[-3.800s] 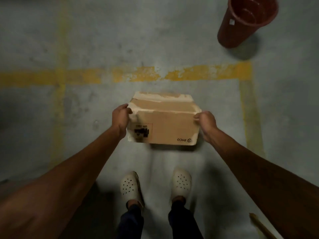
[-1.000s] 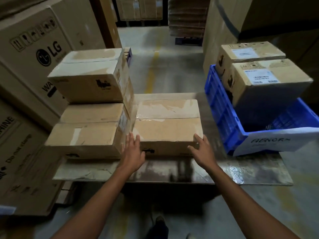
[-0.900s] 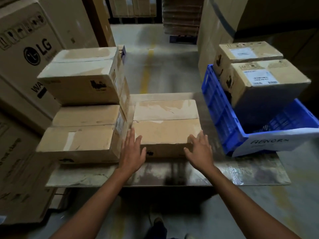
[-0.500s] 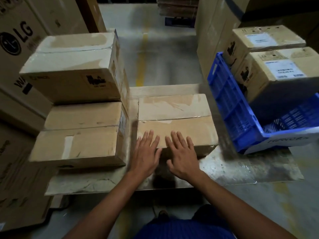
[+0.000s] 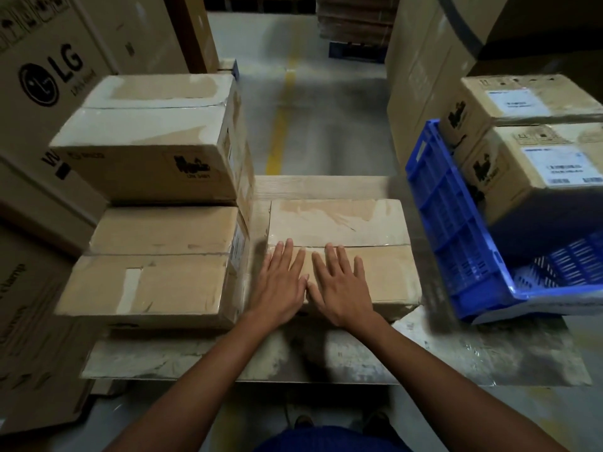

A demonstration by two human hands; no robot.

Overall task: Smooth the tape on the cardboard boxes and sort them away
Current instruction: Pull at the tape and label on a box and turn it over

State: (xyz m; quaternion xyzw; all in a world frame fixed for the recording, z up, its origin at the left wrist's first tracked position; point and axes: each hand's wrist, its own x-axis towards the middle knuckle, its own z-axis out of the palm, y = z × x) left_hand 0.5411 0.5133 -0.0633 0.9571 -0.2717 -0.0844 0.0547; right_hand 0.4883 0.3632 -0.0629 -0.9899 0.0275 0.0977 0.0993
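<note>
A flat cardboard box lies on a low platform in front of me, with clear tape running along its middle seam. My left hand and my right hand lie side by side, flat on the near half of its top. The fingers of both are spread and their tips reach the taped seam. To the left stands a stack of taped boxes: a lower box with an upper box on top of it.
A blue plastic crate at the right holds two labelled boxes. Large LG cartons wall in the left side. Tall cartons stand at the back right. A floor aisle with a yellow line runs ahead.
The box went from being carried over the floor to lying on the platform. Both hands let go of its sides, came together and slid forward on its top to the seam.
</note>
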